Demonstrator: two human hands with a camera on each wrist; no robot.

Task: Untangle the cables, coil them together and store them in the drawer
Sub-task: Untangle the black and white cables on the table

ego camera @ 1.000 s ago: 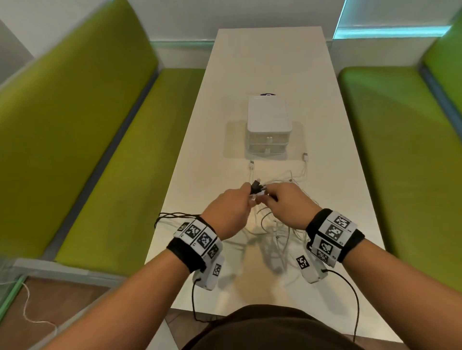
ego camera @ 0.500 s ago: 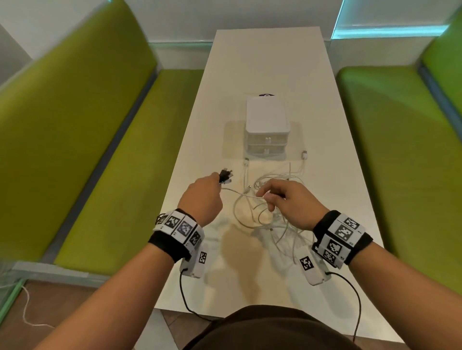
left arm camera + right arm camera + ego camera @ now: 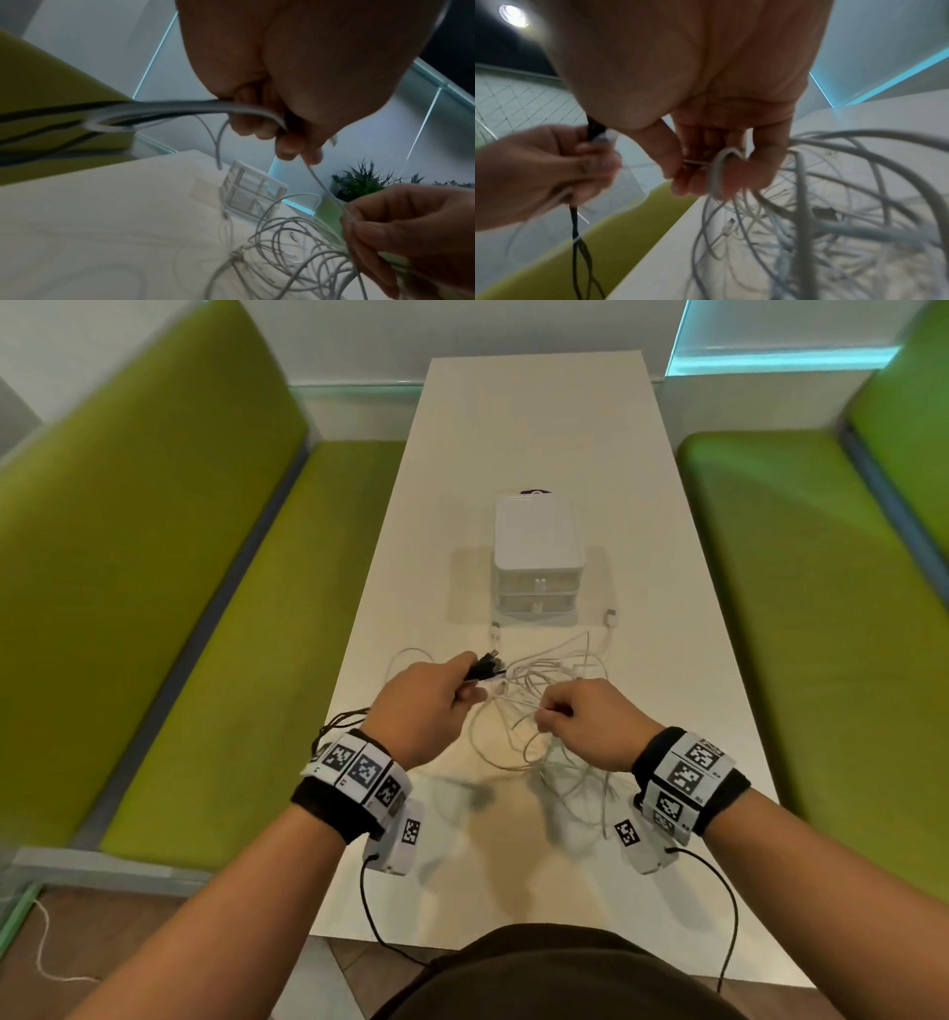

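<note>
A tangle of white cables point(image 3: 552, 711) lies on the white table point(image 3: 534, 428) in front of me. My left hand point(image 3: 436, 698) grips black cable plugs point(image 3: 485, 666) together with a white cable end point(image 3: 180, 108); black cables point(image 3: 341, 719) trail off the table's left edge. My right hand point(image 3: 580, 719) pinches a white cable strand point(image 3: 718, 170) lifted from the tangle. A small white drawer unit point(image 3: 536, 557) with both drawers closed stands beyond the cables.
Green benches point(image 3: 205, 634) run along both sides of the table. White cable plugs point(image 3: 611, 617) lie near the drawer unit's front. A potted plant point(image 3: 359, 182) shows in the left wrist view. The table's far half is bare.
My left hand, which had pulled left and away half a second ago, has come back toward the right hand with the black plugs. The right hand stays on the white tangle.
</note>
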